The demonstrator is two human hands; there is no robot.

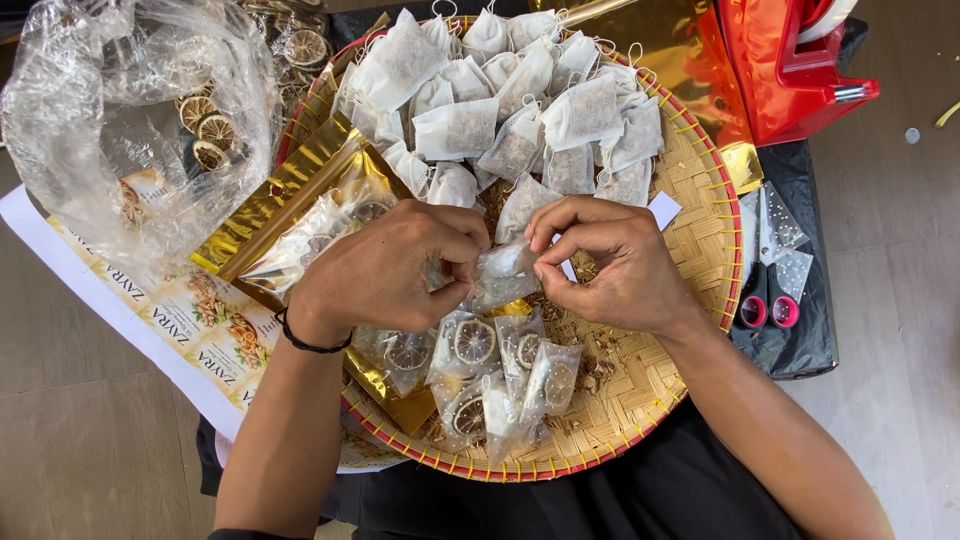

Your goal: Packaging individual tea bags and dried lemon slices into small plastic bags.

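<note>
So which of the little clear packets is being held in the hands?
The clear packet pinched between the left hand and the right hand, above the tray's middle. The other clear packets, with dried citrus slices inside, lie untouched on the woven tray below the hands.

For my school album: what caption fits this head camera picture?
Left hand and right hand pinch a small clear packet above a woven tray of tea bags.

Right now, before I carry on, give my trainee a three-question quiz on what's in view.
1. True or false: both hands pinch one small clear pouch.
2. Where do the scissors lie? A) on the woven tray B) on the black sheet right of it
3. What fills the clear packets at the woven tray's near edge?

Key: 1 true; 2 B; 3 dried citrus slices. Left hand, right hand.
</note>
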